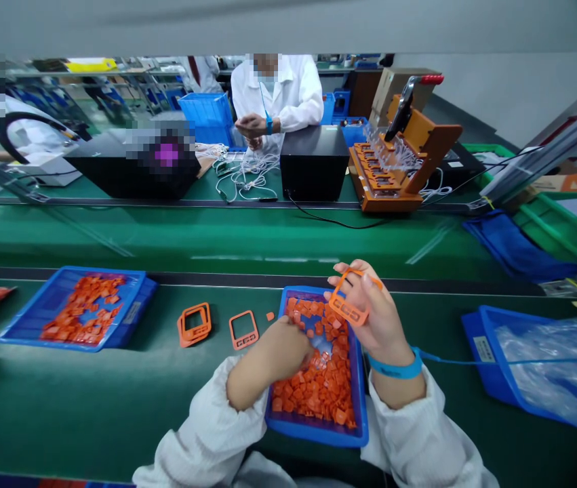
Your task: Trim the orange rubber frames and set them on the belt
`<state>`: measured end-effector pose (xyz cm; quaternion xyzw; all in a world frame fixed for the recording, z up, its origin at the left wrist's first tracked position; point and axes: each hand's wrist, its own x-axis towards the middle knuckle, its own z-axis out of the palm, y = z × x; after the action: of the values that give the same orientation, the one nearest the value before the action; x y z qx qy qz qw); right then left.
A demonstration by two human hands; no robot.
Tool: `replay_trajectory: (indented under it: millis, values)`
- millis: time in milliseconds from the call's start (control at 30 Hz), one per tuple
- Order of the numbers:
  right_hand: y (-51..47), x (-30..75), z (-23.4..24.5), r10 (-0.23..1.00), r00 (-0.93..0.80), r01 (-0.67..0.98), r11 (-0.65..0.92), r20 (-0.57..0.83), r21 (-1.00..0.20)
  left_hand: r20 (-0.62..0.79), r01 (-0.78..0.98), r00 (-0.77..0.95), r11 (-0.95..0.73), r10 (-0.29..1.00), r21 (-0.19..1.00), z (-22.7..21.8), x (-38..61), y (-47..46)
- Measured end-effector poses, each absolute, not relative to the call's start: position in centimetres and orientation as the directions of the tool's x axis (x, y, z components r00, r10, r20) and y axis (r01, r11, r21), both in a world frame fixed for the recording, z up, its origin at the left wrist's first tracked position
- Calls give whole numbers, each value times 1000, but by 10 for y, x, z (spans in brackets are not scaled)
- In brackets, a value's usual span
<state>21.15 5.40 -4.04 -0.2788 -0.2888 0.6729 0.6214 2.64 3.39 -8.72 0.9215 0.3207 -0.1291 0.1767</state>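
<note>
Tray (319, 436), green worktop (115, 407) either side
Right hand (384, 327) pinches orange frame (349, 305) above right edge; left hand (287, 347) reaches inside, grip hidden.

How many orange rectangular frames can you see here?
At least 4: one frame in your right hand, one lying alone left of the middle blue tray, and at least two overlapping in a pile farther left, where more may be hidden.

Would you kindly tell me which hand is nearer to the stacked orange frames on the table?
The left hand: it is over the blue tray, to the right of the stacked orange frames. The right hand is farther right, holding another orange frame.
</note>
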Motion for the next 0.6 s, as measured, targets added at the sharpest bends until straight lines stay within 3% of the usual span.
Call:
replay_trajectory:
  millis: [133,333,600]
  values:
    - [55,210,-41,997,-76,-689,-73,-28,-721,-300,621,779,-741,550,255,-86,26,33]
    - [55,207,-42,994,-104,-698,-104,-44,-709,-335,649,751,-731,569,211,-99,39,26]
    - [57,208,-43,995,-83,-702,-95,-51,-706,-202,646,762,-699,616,305,-82,22,43]
